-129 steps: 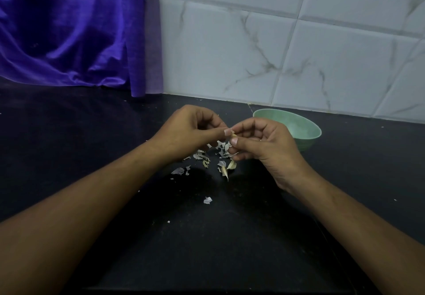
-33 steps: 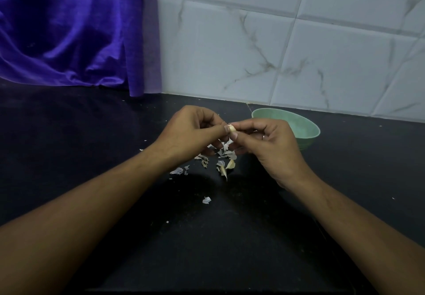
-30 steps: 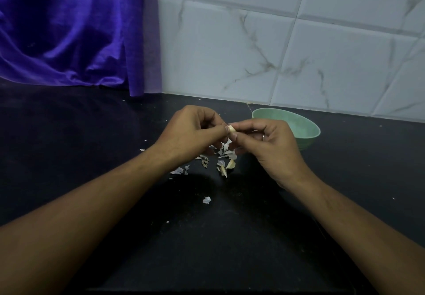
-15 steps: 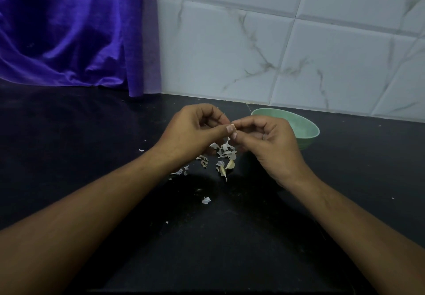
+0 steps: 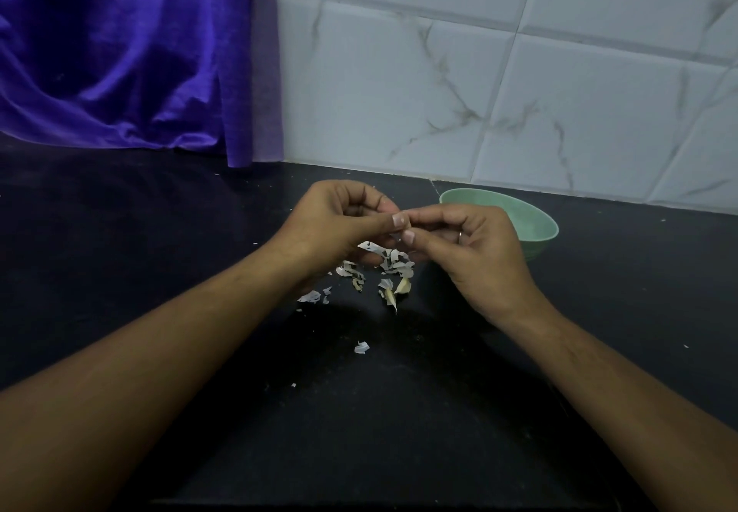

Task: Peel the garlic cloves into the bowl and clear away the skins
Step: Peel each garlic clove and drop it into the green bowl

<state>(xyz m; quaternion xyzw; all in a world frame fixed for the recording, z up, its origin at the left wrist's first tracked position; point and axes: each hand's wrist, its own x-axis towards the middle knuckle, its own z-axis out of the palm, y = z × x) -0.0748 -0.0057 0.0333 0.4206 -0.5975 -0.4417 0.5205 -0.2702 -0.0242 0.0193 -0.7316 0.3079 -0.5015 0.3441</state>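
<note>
My left hand (image 5: 337,224) and my right hand (image 5: 471,250) meet fingertip to fingertip above the black counter (image 5: 379,411). Both pinch one small garlic clove (image 5: 408,223), which the fingers almost wholly hide. Just below them lies a loose pile of pale garlic skins (image 5: 383,264). Two more cloves (image 5: 399,290) rest at the pile's near edge. A single skin scrap (image 5: 362,348) sits closer to me. A light green bowl (image 5: 537,224) stands behind my right hand, partly covered by it; its contents are not visible.
A purple cloth (image 5: 120,52) hangs at the back left down to the counter. A white marbled tile wall (image 5: 499,72) runs behind the bowl. Tiny skin crumbs dot the counter around the pile.
Both hands have stayed together over the pile, with only small finger shifts on the clove. The skin pile and bowl have not moved.
</note>
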